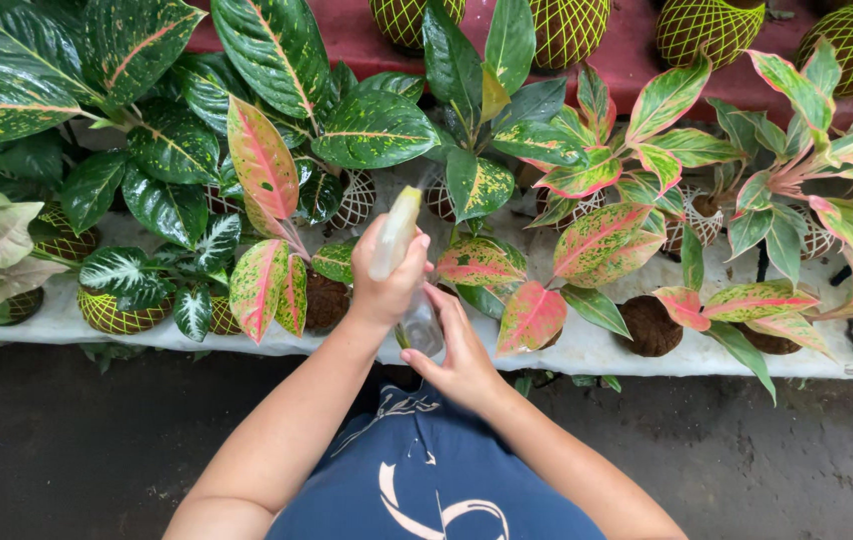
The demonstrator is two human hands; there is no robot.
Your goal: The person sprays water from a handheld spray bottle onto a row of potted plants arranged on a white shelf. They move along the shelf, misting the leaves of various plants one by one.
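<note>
Here the left hand [387,285] is closed around the neck of a clear spray bottle [402,265], while the right hand [462,350] cups its base, fingers half curled. For even misting, the nozzle is best aimed at the pink-green leaves [267,225] on the white shelf [597,350], bottle upright.

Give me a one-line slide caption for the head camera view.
Left hand grips a clear spray bottle, right hand at its base, over a white ledge of pink-and-green potted plants.
</note>
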